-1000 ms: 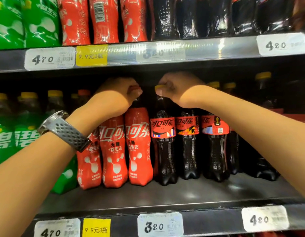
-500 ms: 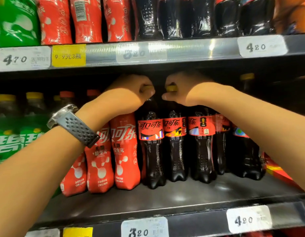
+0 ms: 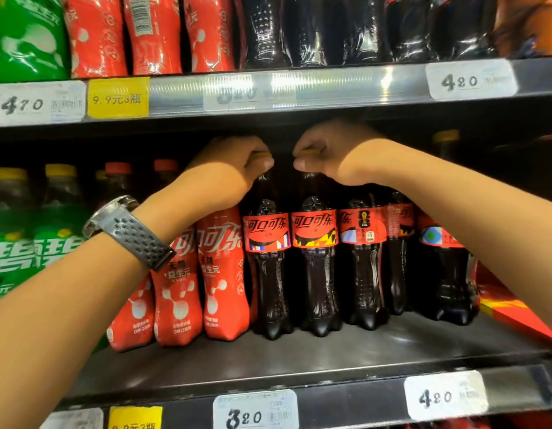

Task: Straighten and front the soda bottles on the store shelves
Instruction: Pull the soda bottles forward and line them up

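Soda bottles (image 3: 364, 261) stand upright in a row on the middle shelf (image 3: 330, 354), set back from its front edge with bare shelf surface before them. Left hand (image 3: 228, 171), wearing a wristwatch (image 3: 129, 233) on a perforated grey strap, has its fingers curled over the yellow cap (image 3: 263, 155) of the leftmost dark cola bottle (image 3: 268, 274), with the thumb pressed beneath. Right hand (image 3: 333, 153) grips the second yellow cap (image 3: 308, 152), on the neighbouring dark cola bottle (image 3: 315, 274), in like manner: fingers over, thumb under. Both gripped bottles rest on the shelf side by side, with their red labels facing forward (whether the two touch cannot be judged). To their right, further dark bottles stand with labels turned partly aside. Just left of the gripped pair stand red-wrapped bottles (image 3: 225, 274), the nearest against the leftmost dark cola bottle. Beyond them are green bottles (image 3: 17, 249) with yellow caps. On the lower rail, a white price tag (image 3: 256, 413) reads 3.20 and a second white tag (image 3: 444, 396) reads 4.20. Upper shelf (image 3: 345, 88) carries green, red and dark bottles in the same order, with a yellow promotional tag (image 3: 118, 97) on its rail.
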